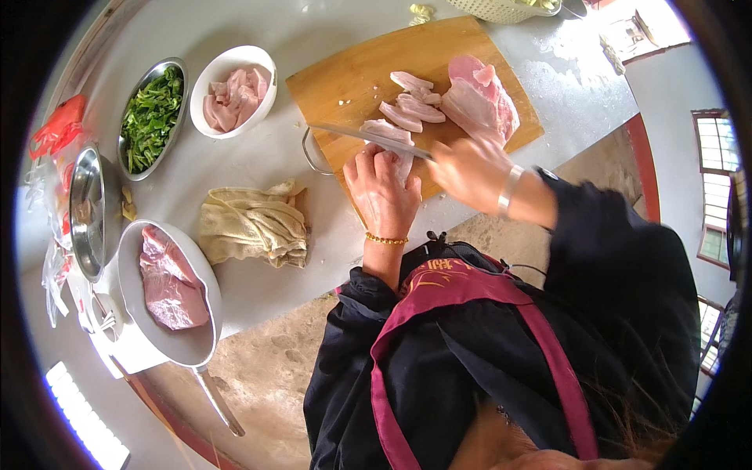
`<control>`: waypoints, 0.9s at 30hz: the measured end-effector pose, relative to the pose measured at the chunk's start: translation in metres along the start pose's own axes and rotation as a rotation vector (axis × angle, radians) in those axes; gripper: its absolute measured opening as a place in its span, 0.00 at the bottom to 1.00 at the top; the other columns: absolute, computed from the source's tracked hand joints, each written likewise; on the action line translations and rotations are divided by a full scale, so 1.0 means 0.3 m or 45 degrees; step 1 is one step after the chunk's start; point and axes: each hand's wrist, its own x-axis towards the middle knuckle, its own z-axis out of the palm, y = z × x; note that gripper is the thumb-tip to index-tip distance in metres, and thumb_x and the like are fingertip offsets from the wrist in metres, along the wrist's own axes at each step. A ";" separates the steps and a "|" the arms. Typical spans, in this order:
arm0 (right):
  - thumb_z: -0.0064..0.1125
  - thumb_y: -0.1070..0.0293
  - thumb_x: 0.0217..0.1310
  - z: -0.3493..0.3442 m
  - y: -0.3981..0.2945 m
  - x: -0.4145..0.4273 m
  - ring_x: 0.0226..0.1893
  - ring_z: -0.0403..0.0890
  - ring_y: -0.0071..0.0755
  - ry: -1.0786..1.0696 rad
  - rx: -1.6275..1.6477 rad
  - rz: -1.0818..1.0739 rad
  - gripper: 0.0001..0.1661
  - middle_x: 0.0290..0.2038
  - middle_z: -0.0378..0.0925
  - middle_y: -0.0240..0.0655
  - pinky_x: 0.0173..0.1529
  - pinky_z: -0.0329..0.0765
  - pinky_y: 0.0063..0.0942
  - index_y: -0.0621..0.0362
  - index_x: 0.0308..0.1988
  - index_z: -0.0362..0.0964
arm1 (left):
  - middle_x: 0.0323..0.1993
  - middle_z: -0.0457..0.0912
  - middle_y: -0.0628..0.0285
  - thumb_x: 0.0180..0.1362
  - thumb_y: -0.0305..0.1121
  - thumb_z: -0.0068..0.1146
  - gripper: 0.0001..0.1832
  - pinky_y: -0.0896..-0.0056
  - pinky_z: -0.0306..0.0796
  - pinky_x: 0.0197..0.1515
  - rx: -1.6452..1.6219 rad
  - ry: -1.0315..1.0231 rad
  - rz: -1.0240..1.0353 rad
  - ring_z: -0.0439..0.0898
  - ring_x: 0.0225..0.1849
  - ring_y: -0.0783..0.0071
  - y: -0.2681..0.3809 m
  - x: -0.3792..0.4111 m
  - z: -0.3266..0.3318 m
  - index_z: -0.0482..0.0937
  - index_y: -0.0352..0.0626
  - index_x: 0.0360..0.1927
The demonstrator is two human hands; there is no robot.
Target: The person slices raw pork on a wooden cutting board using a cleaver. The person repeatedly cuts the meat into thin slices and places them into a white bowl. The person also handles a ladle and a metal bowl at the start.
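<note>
On a wooden cutting board, my left hand presses down a piece of pale raw meat, fingertips close to the blade. My right hand, slightly blurred, is closed round the handle of a kitchen knife, whose blade lies across the meat just past my left fingers. Several cut meat strips lie on the board beyond the blade. A larger chunk of raw meat rests at the board's right side, beyond my right hand. The knife handle is mostly hidden.
Left of the board stand a white bowl of sliced meat and a metal bowl of chopped greens. Nearer are a folded cloth, a handled white pan holding meat, and another metal bowl. A perforated basket stands beyond the board.
</note>
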 end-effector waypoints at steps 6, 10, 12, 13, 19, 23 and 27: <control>0.48 0.66 0.56 0.036 0.059 -0.079 0.22 0.79 0.48 -0.070 -0.031 0.098 0.10 0.19 0.75 0.44 0.27 0.74 0.42 0.61 0.29 0.70 | 0.40 0.73 0.53 0.29 0.26 0.62 0.19 0.55 0.64 0.47 0.025 0.060 -0.110 0.68 0.41 0.52 -0.009 -0.003 0.001 0.72 0.39 0.31; 0.49 0.67 0.55 0.020 0.045 -0.051 0.21 0.78 0.48 -0.028 -0.073 -0.006 0.09 0.18 0.74 0.43 0.26 0.74 0.41 0.61 0.27 0.69 | 0.40 0.73 0.54 0.29 0.26 0.61 0.18 0.56 0.64 0.47 -0.018 0.000 -0.044 0.68 0.42 0.52 -0.001 -0.001 0.003 0.73 0.39 0.30; 0.50 0.68 0.51 0.045 -0.006 0.091 0.21 0.78 0.48 0.142 -0.059 -0.243 0.08 0.19 0.74 0.42 0.25 0.73 0.42 0.61 0.26 0.70 | 0.40 0.73 0.54 0.29 0.26 0.61 0.18 0.56 0.64 0.48 -0.018 0.065 0.005 0.68 0.43 0.52 -0.011 0.010 0.009 0.73 0.39 0.29; 0.50 0.68 0.51 0.050 -0.017 0.109 0.21 0.78 0.49 0.145 -0.084 -0.278 0.08 0.20 0.74 0.42 0.25 0.72 0.42 0.62 0.25 0.69 | 0.40 0.73 0.55 0.29 0.25 0.61 0.18 0.56 0.64 0.48 -0.028 0.049 -0.016 0.68 0.43 0.52 -0.007 0.013 0.009 0.73 0.39 0.29; 0.49 0.68 0.54 0.025 0.053 -0.074 0.21 0.78 0.48 -0.094 -0.098 0.040 0.09 0.18 0.74 0.45 0.26 0.73 0.42 0.61 0.26 0.69 | 0.31 0.73 0.59 0.33 0.26 0.59 0.13 0.58 0.64 0.41 -0.018 0.064 -0.004 0.69 0.36 0.54 0.001 0.004 -0.010 0.72 0.42 0.27; 0.50 0.67 0.52 0.003 -0.026 0.075 0.22 0.79 0.49 0.113 -0.117 -0.248 0.10 0.19 0.75 0.46 0.25 0.74 0.40 0.63 0.25 0.69 | 0.37 0.72 0.55 0.28 0.24 0.59 0.18 0.56 0.63 0.46 -0.015 0.077 0.057 0.68 0.40 0.52 -0.008 -0.002 0.023 0.72 0.40 0.30; 0.49 0.68 0.54 0.036 0.042 -0.054 0.21 0.79 0.49 -0.049 -0.068 0.017 0.09 0.18 0.74 0.46 0.25 0.75 0.41 0.62 0.26 0.69 | 0.36 0.72 0.55 0.30 0.25 0.60 0.18 0.55 0.63 0.46 0.019 -0.022 -0.068 0.68 0.41 0.52 -0.001 -0.008 -0.006 0.73 0.40 0.31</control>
